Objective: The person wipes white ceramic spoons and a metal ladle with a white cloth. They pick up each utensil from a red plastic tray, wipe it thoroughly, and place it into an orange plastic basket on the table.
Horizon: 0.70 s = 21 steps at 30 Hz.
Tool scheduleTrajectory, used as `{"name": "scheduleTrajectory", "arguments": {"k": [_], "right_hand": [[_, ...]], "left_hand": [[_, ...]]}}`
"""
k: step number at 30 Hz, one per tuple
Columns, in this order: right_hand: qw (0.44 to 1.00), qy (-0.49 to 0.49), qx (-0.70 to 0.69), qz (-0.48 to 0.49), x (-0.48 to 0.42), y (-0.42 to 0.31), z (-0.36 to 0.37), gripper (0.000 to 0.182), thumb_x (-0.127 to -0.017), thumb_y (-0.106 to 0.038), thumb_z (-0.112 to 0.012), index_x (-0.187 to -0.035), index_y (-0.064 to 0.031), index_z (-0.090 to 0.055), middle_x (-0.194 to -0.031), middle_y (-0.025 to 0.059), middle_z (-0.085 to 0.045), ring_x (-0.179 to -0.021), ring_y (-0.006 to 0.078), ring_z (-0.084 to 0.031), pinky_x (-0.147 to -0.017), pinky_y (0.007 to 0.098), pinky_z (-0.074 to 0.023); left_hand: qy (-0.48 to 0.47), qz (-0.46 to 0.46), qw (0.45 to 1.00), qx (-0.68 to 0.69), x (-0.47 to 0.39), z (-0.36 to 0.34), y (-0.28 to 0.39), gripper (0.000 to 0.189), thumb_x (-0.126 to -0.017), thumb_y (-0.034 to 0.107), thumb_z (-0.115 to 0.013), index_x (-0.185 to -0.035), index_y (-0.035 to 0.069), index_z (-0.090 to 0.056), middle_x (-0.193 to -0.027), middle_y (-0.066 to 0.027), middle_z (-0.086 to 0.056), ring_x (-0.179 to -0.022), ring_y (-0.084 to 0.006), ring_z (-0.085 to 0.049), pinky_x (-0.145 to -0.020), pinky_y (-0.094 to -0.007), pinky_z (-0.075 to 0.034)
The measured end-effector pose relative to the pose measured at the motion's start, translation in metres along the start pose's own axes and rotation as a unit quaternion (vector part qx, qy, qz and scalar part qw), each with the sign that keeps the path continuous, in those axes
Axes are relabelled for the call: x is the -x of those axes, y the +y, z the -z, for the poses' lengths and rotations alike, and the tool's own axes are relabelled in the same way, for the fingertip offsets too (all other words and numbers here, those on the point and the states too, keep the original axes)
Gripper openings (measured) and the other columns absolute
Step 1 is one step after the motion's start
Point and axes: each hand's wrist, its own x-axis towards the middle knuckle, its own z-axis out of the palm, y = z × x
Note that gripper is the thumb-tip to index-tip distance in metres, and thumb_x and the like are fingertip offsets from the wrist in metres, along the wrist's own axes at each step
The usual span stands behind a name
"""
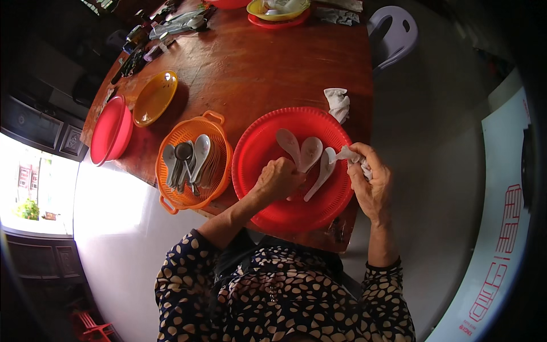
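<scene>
Over the red plastic basin [295, 213], my left hand [277, 177] is closed at the handle end of a white soup spoon [311, 151]. A second white spoon [288, 142] lies beside it, its handle running towards the same fingers; whether they hold it too is unclear. A third spoon [320, 176] slants in the basin between my hands. My right hand [371, 184], at the basin's right rim, pinches a crumpled white paper tissue [352, 157]. Left of the basin stands an orange colander [201, 122] with several stacked soup spoons [203, 156] and a dark metal ladle [183, 151].
Another crumpled tissue [337, 102] lies behind the basin. An amber plate [156, 98] and a pink basin [112, 130] stand at the left table edge. Farther back are a yellow bowl [277, 15] and assorted small items. A purple plastic chair [397, 38] stands right of the table.
</scene>
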Motion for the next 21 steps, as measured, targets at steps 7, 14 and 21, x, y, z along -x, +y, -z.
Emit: {"name": "scheduleTrajectory", "arguments": {"k": [7, 14, 21], "right_hand": [[1.000, -0.011, -0.022, -0.015, 0.001, 0.003, -0.004, 0.026, -0.086, -0.001, -0.059, -0.111, 0.0000, -0.060, -0.095, 0.0120, -0.068, -0.079, 0.0127, -0.064, -0.068, 0.0265, -0.0521], [1.000, -0.015, 0.025, 0.003, -0.001, 0.000, -0.011, 0.023, -0.086, -0.003, -0.060, -0.109, -0.0004, -0.060, -0.093, 0.0135, -0.066, -0.078, 0.0169, -0.064, -0.067, 0.0289, -0.0526], [0.989, 0.023, 0.116, 0.092, -0.010, -0.020, -0.028, 0.026, -0.084, -0.003, -0.062, -0.110, -0.0027, -0.060, -0.098, 0.0126, -0.054, -0.085, 0.0229, -0.060, -0.071, 0.0341, -0.0509]], "left_hand": [[0.122, -0.058, 0.966, -0.222, 0.016, 0.006, 0.011, 0.025, -0.081, 0.025, -0.064, -0.080, 0.000, -0.064, -0.073, -0.0206, -0.065, -0.069, -0.0388, -0.065, -0.060, -0.0480, -0.051], [0.058, -0.136, 0.987, 0.068, 0.032, 0.019, -0.018, 0.029, -0.095, 0.027, -0.045, -0.085, 0.001, -0.051, -0.061, -0.0070, -0.052, -0.050, -0.0210, -0.052, -0.046, -0.0336, -0.040], [-0.008, -0.065, 0.919, 0.389, 0.070, 0.021, 0.004, 0.033, -0.100, 0.026, -0.038, -0.075, 0.006, -0.047, -0.060, 0.0016, -0.040, -0.050, -0.0073, -0.036, -0.046, -0.0227, -0.030]]}}
